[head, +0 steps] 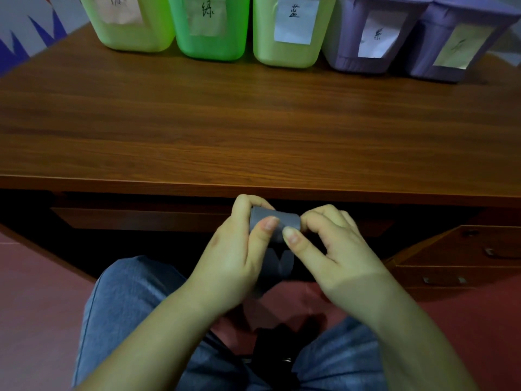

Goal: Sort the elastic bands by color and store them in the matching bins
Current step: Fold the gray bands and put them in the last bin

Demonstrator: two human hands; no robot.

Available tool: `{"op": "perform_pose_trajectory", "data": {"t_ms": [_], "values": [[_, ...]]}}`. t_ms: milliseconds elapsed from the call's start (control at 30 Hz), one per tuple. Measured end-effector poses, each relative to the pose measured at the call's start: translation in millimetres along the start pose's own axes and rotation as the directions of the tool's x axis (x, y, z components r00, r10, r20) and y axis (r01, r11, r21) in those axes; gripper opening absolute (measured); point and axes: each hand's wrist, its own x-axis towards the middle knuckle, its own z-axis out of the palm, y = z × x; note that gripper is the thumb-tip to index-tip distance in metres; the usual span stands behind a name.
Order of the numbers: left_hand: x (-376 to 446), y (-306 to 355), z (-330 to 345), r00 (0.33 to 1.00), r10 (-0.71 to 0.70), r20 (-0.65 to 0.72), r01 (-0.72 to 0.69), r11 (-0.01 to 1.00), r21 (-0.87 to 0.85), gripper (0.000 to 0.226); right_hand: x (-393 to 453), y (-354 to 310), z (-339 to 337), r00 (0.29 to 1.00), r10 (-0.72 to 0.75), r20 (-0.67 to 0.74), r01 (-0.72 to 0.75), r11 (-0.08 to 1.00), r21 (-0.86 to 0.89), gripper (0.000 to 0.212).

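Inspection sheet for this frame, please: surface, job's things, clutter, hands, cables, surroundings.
Surface: wooden desk, bare in the middle.
Job's things: grey band held below the desk's front edge; five labelled bins along the far edge, namely three green bins and two purple bins.
Clutter: nothing seen.
Hands: left hand and right hand both pinch the band.
Cables: nothing seen.
Surroundings: drawer unit at right, red floor, the person's jeans.
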Motion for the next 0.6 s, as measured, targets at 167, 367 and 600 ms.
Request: {"op": "perform_pose_trajectory", "data": {"t_ms": [167, 367, 600], "values": [[5, 1, 1, 0.998, 0.020, -0.055, -0.024, 0.998, -0.063, 0.028, 5, -2, 4, 0.994, 0.108, -0.033, -0.098, 0.969, 0.225, 0.039], [4, 5, 5, 1.000, 0.006, 0.025, -0.001, 0.977, -0.215, 0.018, 4, -5, 12, 0.999, 0.033, -0.036, 0.000, 0.739, 0.673, 0.031], [8, 0, 0, 0.966, -0.139, 0.216, 0.196, 0.943, -0.270, 0.049, 0, 4, 17, 0.992, -0.013, -0.127, 0.092, 0.765, 0.637, 0.038]]}}
